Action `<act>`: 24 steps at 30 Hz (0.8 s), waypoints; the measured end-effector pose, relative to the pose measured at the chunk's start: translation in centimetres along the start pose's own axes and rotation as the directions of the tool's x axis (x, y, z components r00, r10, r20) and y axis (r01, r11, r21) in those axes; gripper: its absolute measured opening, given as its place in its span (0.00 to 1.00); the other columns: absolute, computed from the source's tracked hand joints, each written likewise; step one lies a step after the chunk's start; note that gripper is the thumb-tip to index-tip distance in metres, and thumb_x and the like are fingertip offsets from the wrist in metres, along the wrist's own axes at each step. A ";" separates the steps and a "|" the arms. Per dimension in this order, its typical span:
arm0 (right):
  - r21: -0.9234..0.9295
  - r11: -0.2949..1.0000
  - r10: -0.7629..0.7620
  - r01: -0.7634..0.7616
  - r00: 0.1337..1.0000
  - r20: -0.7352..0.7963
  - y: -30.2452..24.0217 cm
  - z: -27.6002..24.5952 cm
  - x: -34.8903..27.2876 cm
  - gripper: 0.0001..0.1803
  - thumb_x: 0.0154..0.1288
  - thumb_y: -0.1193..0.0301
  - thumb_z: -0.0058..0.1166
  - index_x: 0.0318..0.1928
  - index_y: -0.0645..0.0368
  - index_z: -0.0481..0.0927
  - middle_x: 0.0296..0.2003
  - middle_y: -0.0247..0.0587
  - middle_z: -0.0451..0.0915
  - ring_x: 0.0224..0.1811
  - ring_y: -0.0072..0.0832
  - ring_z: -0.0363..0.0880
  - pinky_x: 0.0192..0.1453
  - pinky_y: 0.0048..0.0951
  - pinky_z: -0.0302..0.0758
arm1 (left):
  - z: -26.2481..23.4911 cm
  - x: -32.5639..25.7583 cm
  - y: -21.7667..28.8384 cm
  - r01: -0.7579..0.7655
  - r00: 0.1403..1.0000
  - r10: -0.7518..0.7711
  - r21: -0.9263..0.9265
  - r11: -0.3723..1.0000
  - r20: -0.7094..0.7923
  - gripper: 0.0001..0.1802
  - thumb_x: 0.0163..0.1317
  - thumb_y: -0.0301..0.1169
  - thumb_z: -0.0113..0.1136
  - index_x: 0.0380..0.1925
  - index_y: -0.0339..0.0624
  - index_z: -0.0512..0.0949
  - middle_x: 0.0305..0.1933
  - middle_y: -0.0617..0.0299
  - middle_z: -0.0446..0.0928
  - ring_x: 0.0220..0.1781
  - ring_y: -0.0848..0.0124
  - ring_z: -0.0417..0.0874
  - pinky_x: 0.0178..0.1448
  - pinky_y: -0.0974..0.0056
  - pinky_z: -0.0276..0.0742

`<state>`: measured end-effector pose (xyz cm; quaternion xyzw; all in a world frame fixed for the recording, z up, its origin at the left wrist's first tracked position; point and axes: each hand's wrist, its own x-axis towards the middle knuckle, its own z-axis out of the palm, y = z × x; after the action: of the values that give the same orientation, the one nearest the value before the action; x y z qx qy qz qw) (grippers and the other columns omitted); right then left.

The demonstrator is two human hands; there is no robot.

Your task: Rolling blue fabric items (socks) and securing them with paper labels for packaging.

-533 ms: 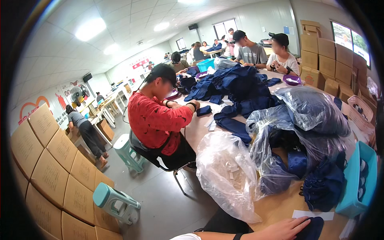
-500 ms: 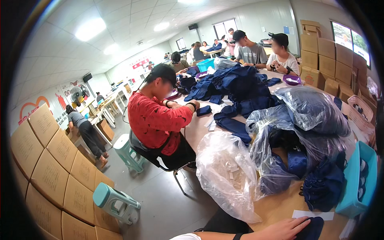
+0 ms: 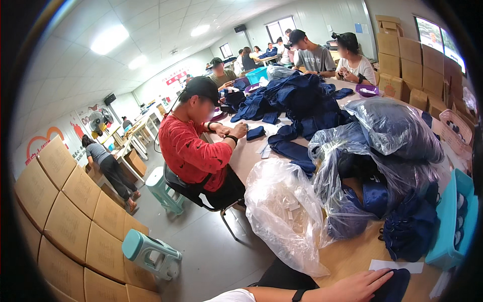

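My left hand [image 3: 358, 287] lies flat with its fingers stretched over a dark navy cloth piece [image 3: 396, 285] at the table's near edge. A black band circles that wrist. Just beyond the fingers, a white paper slip [image 3: 405, 265] rests on the wooden table, partly under the cloth. Farther on sits a bunch of navy drawstring pouches [image 3: 408, 229]. To its right stands a turquoise basket [image 3: 441, 255] with small dark and pale items inside. My right hand is out of the picture.
A crumpled clear plastic bag [image 3: 282, 211] hangs over the table's left edge. Behind it are plastic bags of navy goods [image 3: 397, 133] and a big navy cloth pile [image 3: 307, 95]. A co-worker in red [image 3: 183, 143] sits left. Stools [image 3: 143, 249] and stacked cartons [image 3: 63, 221] line the floor.
The view has shifted slightly. My left hand stays on the navy cloth. The co-worker in red has changed the position of their hands and forearms over the table.
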<state>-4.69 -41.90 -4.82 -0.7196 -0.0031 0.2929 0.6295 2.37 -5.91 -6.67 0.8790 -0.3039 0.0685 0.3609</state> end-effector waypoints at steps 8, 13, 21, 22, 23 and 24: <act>0.137 0.989 0.062 -0.052 0.996 -0.067 -1.2 0.3 0.1 0.21 0.76 0.66 0.67 0.61 0.67 0.83 0.34 0.28 0.83 0.28 0.13 0.79 0.30 0.13 0.73 | 0.4 -0.2 -0.2 0.006 1.000 -0.006 0.005 1.000 0.018 0.43 0.69 0.29 0.59 0.81 0.30 0.55 0.80 0.39 0.64 0.72 0.48 0.77 0.76 0.53 0.72; 0.052 0.999 0.000 0.000 1.000 -0.007 0.5 -0.5 0.0 0.24 0.79 0.63 0.62 0.64 0.66 0.79 0.44 0.39 0.83 0.39 0.23 0.82 0.42 0.23 0.79 | -0.2 -0.1 0.1 -0.011 1.000 0.011 0.018 1.000 0.003 0.42 0.71 0.29 0.58 0.81 0.31 0.55 0.79 0.40 0.65 0.71 0.49 0.77 0.76 0.53 0.73; 0.008 0.999 -0.041 0.041 0.999 0.030 2.8 -1.5 -0.3 0.26 0.83 0.59 0.55 0.69 0.65 0.73 0.58 0.52 0.81 0.55 0.38 0.86 0.57 0.35 0.86 | -0.3 0.1 0.3 0.014 1.000 -0.014 0.025 1.000 0.006 0.44 0.69 0.30 0.61 0.82 0.31 0.54 0.79 0.40 0.65 0.70 0.48 0.77 0.75 0.52 0.73; 0.012 0.999 -0.040 0.040 0.999 0.029 2.6 -1.4 -0.3 0.26 0.83 0.59 0.55 0.69 0.65 0.73 0.58 0.52 0.81 0.55 0.38 0.86 0.57 0.35 0.86 | -0.3 0.2 0.3 0.018 1.000 -0.018 0.022 1.000 0.009 0.44 0.69 0.30 0.62 0.82 0.31 0.55 0.79 0.41 0.65 0.70 0.48 0.77 0.75 0.52 0.73; 0.016 0.999 -0.040 0.040 0.999 0.028 2.4 -1.2 -0.3 0.26 0.83 0.59 0.55 0.69 0.65 0.73 0.58 0.52 0.81 0.55 0.38 0.86 0.57 0.35 0.86 | -0.3 0.1 0.3 0.017 1.000 -0.017 0.022 1.000 0.011 0.44 0.69 0.30 0.62 0.82 0.31 0.55 0.79 0.41 0.65 0.70 0.48 0.77 0.75 0.52 0.73; 0.020 0.999 -0.040 0.039 0.999 0.026 2.2 -1.1 -0.3 0.26 0.83 0.59 0.55 0.69 0.65 0.73 0.58 0.52 0.81 0.55 0.38 0.86 0.57 0.35 0.86 | -0.4 0.1 0.3 0.018 1.000 -0.019 0.021 1.000 0.008 0.44 0.69 0.30 0.62 0.82 0.31 0.55 0.79 0.41 0.65 0.70 0.48 0.77 0.75 0.52 0.73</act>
<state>-5.32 -43.43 -6.64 -0.7093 -0.0229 0.2901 0.6420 2.29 -5.86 -6.21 0.8859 -0.2965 0.0647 0.3509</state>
